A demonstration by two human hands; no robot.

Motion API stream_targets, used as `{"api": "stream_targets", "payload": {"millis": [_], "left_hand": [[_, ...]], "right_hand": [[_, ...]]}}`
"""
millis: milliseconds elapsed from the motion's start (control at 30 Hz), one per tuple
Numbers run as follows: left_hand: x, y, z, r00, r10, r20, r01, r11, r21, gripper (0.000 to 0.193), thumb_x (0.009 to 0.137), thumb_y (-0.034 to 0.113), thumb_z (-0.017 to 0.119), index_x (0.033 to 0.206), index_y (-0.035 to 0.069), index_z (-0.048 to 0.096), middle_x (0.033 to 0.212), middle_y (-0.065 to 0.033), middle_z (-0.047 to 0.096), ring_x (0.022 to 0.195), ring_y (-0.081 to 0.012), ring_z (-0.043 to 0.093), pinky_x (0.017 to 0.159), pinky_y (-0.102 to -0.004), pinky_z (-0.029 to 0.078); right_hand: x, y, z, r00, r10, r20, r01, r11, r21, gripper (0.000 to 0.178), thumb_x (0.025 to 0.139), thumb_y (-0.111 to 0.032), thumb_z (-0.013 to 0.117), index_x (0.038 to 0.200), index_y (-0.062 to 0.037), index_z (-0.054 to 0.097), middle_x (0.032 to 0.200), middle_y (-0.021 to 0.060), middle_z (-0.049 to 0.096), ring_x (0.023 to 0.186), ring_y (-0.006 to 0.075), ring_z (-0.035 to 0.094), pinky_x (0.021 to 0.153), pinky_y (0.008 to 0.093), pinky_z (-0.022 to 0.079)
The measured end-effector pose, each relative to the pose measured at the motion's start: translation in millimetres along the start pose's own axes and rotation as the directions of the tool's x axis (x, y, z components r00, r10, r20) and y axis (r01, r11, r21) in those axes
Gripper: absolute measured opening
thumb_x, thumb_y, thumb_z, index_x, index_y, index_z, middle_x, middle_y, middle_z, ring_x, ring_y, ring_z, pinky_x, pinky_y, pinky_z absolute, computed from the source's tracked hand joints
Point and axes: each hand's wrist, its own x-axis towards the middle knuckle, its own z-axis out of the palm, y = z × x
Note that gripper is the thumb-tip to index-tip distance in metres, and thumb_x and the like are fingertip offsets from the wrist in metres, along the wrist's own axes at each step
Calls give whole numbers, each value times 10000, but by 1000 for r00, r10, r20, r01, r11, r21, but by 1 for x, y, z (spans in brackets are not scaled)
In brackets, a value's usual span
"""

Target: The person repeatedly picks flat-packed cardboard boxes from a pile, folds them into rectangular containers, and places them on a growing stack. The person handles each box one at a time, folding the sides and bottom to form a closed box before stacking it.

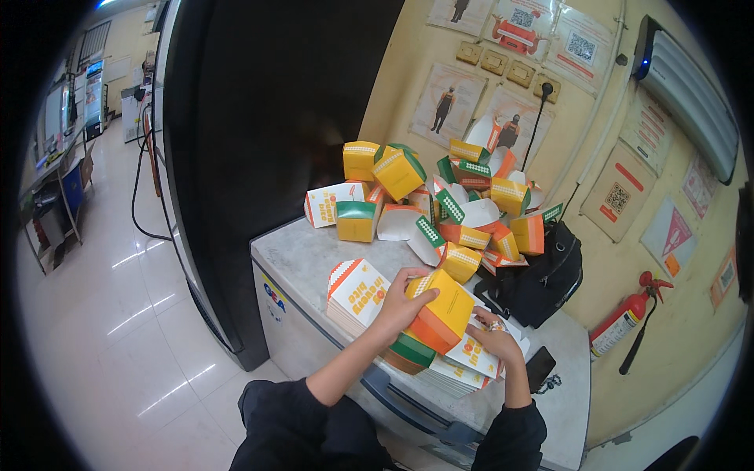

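Observation:
A folded yellow and orange cardboard food box (444,308) is tilted up over the white worktop. My left hand (404,306) grips its left side, thumb across the yellow face and fingers behind. At the box's right edge my right hand (496,339) is closed, its fingers curled against the card; the fingertips are partly hidden. A stack of flat white printed cartons (357,294) lies left of my hands. Another flat carton stack (463,373) lies beneath the box and my right hand. Just below the held box shows a green and brown carton piece (410,353).
Several folded boxes (400,173) are heaped at the worktop's (287,251) back. A black bag (550,275) leans right of the heap, and a phone (540,367) lies near the right edge. A tall black cabinet (275,102) stands left; a fire extinguisher (624,318) hangs right.

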Motion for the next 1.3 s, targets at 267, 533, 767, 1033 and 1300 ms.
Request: {"api": "stream_targets", "payload": {"millis": [267, 533, 767, 1033, 1300], "left_hand": [[-21, -19, -16, 996, 74, 47, -78, 993, 86, 448, 842, 225, 576, 1240, 70, 440, 1181, -156, 444, 1115, -240, 450, 989, -337, 337], [-15, -47, -30, 974, 194, 115, -225, 840, 493, 463, 865, 201, 478, 1322, 149, 427, 1376, -195, 354, 1314, -371, 257, 1093, -422, 178], [-16, -33, -38, 956, 59, 286, -225, 774, 592, 490, 898, 228, 328, 1382, 190, 393, 1489, -163, 214, 1381, -345, 156, 1092, -542, 45], [-3, -14, -11, 909, 1, 417, -388, 371, 844, 481, 897, 257, 329, 1333, 81, 431, 1440, -164, 313, 1371, -305, 207, 1098, -539, 115], [18, -26, 22, 896, -21, 444, -428, 229, 874, 507, 895, 287, 369, 1282, -32, 442, 1323, -189, 458, 1286, -317, 356, 1090, -449, 212]], "right_hand": [[-9, -28, 5, 989, 127, 79, -90, 925, -369, 428, 814, -414, 612, 1171, -184, 555, 1082, 107, 630, 1045, 285, 555, 933, 350, 342], [-13, -35, 15, 986, -157, 48, 163, 890, -425, 576, 864, -384, 532, 1369, -179, 345, 1415, 161, 324, 1279, 324, 338, 1041, 451, 245], [-19, -29, 48, 961, -258, 98, 275, 923, -270, 892, 769, -534, 620, 1432, -135, 177, 1417, 229, 262, 1314, 389, 260, 1077, 476, 191], [-26, -18, 60, 952, -304, 47, 303, 902, -308, 1089, 609, -571, 753, 1388, -41, 207, 1372, 223, 319, 1282, 363, 314, 1040, 465, 213], [-24, -15, 54, 947, -306, 96, 321, 905, -280, 1060, 655, -559, 729, 1396, -34, 183, 1391, 209, 303, 1294, 341, 316, 1060, 447, 217]]}}
